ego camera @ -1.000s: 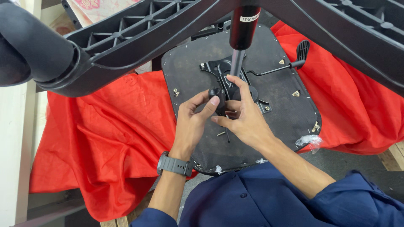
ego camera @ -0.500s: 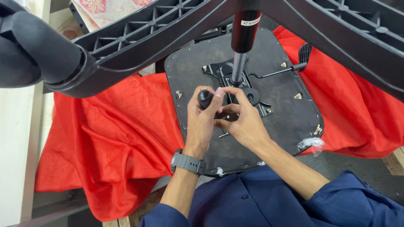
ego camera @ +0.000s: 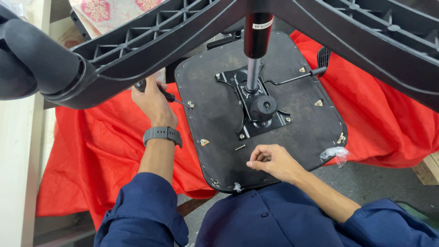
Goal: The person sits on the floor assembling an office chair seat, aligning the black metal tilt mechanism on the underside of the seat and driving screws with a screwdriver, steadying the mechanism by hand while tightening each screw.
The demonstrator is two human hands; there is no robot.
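An upturned office chair seat (ego camera: 292,119) lies on red cloth, its black underside up. A metal mechanism plate (ego camera: 256,107) with a round black knob is bolted at its middle, and the gas cylinder (ego camera: 255,50) rises from it to the black star base overhead. My left hand (ego camera: 153,103) grips a screwdriver (ego camera: 171,98) whose tip meets a fitting at the seat's left edge. My right hand (ego camera: 272,160) rests on the seat's near part, fingers curled, just right of a loose screw (ego camera: 240,147).
The star base's ribbed legs (ego camera: 151,41) and a caster (ego camera: 32,59) hang across the top of the view. A lever (ego camera: 304,75) sticks out right of the mechanism. Red cloth (ego camera: 91,155) covers the bench. A pale wooden board (ego camera: 18,183) runs along the left.
Both hands have left the mechanism's knob. My left hand moved out to the seat's left edge with the screwdriver; my right hand dropped down to the near part of the seat.
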